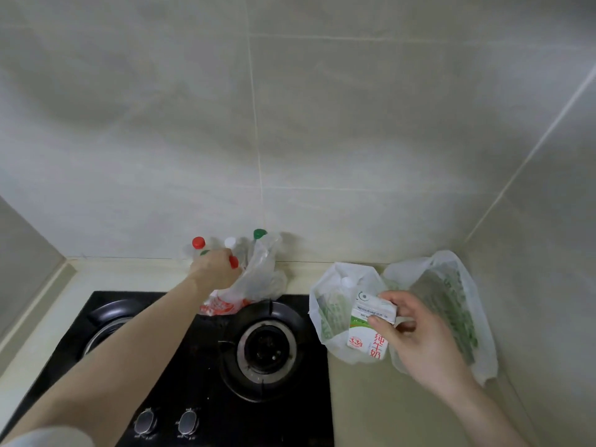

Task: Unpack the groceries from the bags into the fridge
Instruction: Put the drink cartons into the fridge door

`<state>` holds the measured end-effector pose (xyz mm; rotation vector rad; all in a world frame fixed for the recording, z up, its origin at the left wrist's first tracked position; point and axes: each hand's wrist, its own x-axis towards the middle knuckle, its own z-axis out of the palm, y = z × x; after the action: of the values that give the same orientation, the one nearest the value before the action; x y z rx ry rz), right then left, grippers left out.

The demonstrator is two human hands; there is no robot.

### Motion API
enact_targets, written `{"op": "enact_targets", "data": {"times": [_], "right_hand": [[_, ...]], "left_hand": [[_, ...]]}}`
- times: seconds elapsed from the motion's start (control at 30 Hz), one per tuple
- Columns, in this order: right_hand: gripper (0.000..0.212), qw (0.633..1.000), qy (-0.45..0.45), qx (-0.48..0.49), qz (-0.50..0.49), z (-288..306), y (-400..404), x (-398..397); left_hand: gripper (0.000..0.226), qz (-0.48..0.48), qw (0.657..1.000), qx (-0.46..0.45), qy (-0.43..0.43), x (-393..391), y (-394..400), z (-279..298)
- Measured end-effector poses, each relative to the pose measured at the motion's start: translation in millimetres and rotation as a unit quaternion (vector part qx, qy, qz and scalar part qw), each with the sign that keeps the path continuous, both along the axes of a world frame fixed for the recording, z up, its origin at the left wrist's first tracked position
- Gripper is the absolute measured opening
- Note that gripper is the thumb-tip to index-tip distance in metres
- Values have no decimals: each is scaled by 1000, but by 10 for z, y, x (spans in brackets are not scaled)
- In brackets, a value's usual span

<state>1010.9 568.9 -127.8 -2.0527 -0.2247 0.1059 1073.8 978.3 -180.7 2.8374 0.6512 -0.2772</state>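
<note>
Left hand's [215,267] fingers hidden among the bottles [231,245]; bag [325,304] contents blurred; stove [206,366] cut off below

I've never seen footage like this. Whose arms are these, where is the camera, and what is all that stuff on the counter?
There is no machine here: a person wears one wide-angle camera on the head, looking down at their own two arms.

The left hand reaches into a clear plastic bag of capped bottles standing against the tiled wall, and grips a red-capped bottle.

The right hand holds a white and green milk carton by its top, fingers curled round it, at the mouth of a white plastic bag with green print on the beige counter.

Between the arms lies a black glass gas hob with two burners and two knobs. No fridge is in view.
</note>
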Motion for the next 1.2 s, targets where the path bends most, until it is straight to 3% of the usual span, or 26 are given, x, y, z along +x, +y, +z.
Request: {"op": "enact_targets", "data": {"times": [0.23,0.5,0.73,0.9,1.2], "right_hand": [[29,1000,-5,2,-24,95,-79,-186],[28,998,-20,32,-51,194,-367,-550],[30,996,-28,49,-69,296,-735,-1067],[32,993,-24,55,-105,330,-1207,-1568],[36,984,-16,50,-172,323,-2181,-2641]], "left_hand": [[24,-4,999,17,-40,-59,23,27],[37,23,964,-44,-263,-387,-26,796],[21,-25,911,-62,-406,-1024,-772,1638],[16,-98,910,-88,-392,-1573,-1583,1870],[13,-227,908,-240,-258,-2526,-3046,1531]]}}
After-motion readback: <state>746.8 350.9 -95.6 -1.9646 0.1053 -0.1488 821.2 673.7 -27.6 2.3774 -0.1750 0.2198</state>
